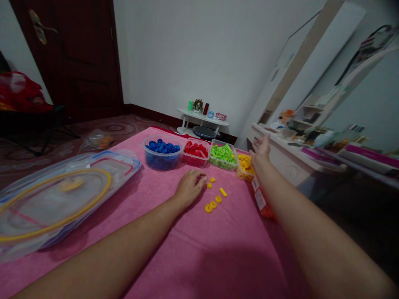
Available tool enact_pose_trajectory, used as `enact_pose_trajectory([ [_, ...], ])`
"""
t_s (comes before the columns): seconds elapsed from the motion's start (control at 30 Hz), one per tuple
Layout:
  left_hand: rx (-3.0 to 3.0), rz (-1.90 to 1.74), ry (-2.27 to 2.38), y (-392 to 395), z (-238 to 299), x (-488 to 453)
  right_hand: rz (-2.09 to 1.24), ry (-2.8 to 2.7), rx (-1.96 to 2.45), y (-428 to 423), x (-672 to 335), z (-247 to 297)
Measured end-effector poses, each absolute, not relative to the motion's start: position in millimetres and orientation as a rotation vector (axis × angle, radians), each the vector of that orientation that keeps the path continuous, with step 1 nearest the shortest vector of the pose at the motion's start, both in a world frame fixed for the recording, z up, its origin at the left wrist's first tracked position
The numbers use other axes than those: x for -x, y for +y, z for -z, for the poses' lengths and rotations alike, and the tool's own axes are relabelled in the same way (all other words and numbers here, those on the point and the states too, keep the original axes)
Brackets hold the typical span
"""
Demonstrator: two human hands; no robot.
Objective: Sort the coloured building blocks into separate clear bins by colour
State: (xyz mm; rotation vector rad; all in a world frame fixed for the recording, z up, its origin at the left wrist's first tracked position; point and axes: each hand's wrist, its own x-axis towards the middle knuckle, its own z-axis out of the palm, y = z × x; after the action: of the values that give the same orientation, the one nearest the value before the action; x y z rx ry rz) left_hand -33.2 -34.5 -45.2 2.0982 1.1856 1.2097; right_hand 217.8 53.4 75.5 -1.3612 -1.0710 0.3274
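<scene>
Holds right hand (261, 148) open beside tub (243, 175) of yellow building pieces (245, 162), one o'clock, left hand (190, 187) loosely open; risks spilling by bumping tub.

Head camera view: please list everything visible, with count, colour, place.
Soft cloth: one, pink, foreground
Small plastic pieces: six, yellow, middle of cloth
Round plastic tub: one, clear, blue pieces inside, cloth's far side
Rectangular plastic boxes: three, clear, mainly red, green, yellow contents, right of tub
Stacked plastic lids: uncountable, clear, coloured rims, left
Labelled packet: one, orange-red, cloth's right edge
Panelled door: one, dark red, back left
Fabric item: one, red, far left
Plastic bag: one, clear, left floor
Low table: one, white, back wall
Dressing table: one, white, right, cluttered
Left hand: one, beside the loose pieces
Right hand: one, beside rightmost box
</scene>
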Motion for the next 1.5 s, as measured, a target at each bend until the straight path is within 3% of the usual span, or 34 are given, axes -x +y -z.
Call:
enact_pose_trajectory([
  [0.13, -2.127, -1.201, 1.194, -34, 47, 33, -0.614, -1.057, 1.22, 28, -179, -47],
  [0.27, -2.149, -1.201, 1.189, -36, 48, 33, -0.538, -1.544, 1.386, -1, -151, -8],
  [0.47, -2.167, -1.191, 1.176, -36, 50, 34, -0.421, -1.811, 1.464, -20, -145, 30],
  [1.1, -2.082, -1.196, 1.088, -38, 44, 34, -0.185, -2.119, 1.587, -36, -134, 0],
  [1.3, -2.44, -0.958, 0.78, -65, 29, 29, -0.181, -2.099, 1.806, -44, -166, -33],
  [1.5, -2.737, -0.763, 0.671, -72, 31, 23, -0.18, -2.303, 1.985, -54, -162, -22],
])
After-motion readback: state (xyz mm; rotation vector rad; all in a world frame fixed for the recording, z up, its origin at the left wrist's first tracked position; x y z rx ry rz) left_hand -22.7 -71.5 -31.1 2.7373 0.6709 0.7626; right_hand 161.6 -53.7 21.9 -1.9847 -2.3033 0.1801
